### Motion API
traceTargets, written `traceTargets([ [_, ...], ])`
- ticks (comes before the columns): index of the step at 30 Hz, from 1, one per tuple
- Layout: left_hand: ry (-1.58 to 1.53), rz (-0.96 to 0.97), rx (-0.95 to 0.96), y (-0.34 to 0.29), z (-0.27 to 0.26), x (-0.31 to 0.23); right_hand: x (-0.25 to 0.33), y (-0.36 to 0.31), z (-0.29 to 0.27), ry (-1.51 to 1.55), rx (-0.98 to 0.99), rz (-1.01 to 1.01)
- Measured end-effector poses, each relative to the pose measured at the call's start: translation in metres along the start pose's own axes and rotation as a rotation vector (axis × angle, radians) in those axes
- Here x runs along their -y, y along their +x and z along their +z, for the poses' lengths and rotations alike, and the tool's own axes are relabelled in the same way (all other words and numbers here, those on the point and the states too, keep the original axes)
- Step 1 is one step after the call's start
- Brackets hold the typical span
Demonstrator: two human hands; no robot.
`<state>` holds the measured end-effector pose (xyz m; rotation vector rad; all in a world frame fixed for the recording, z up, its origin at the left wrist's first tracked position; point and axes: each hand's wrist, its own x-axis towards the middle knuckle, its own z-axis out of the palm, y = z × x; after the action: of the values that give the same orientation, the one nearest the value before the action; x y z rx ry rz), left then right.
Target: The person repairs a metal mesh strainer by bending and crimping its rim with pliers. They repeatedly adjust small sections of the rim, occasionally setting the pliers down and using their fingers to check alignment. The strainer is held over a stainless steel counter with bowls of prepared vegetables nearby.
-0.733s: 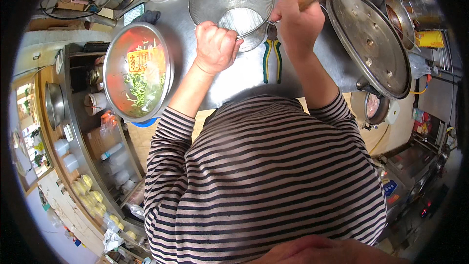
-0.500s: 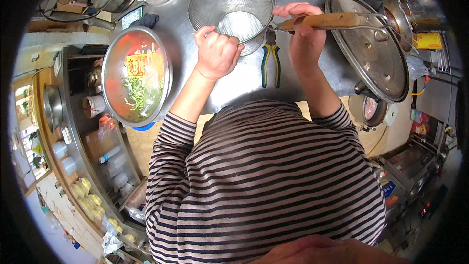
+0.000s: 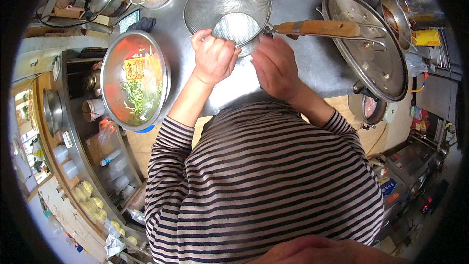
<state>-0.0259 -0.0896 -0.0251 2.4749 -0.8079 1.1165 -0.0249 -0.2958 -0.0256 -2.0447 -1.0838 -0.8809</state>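
Right hand (image 3: 276,66) is off the wooden handle (image 3: 330,28) now: half a second ago it was up at the handle, now it's just near-right of the strainer (image 3: 225,7), over where the pliers lay. Pliers hidden, fingers curled and blurred; can't tell if they grip anything. Left hand (image 3: 214,58) same as before, fist closed on the strainer's near rim. Handle sticks out to the strainer's right, across the lid (image 3: 376,63); can't tell how firmly it's joined. Strainer on or just above the surface (image 3: 317,63), can't tell which. Steel bowl (image 3: 113,76) with greens (image 3: 137,98) sits to its left. My read: left hand alone steadies the strainer, right is freed for the pliers.
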Motion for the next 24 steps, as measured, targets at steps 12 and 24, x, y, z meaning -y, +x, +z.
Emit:
traceTargets([
  [12,-0.012,-0.050,0.018,-0.003,-0.003,-0.001,-0.012,0.053,-0.004,-0.081,0.199,-0.182],
  [24,0.039,-0.425,-0.080,-0.025,-0.020,-0.047,-0.013,0.057,-0.008,-0.093,0.301,-0.178],
])
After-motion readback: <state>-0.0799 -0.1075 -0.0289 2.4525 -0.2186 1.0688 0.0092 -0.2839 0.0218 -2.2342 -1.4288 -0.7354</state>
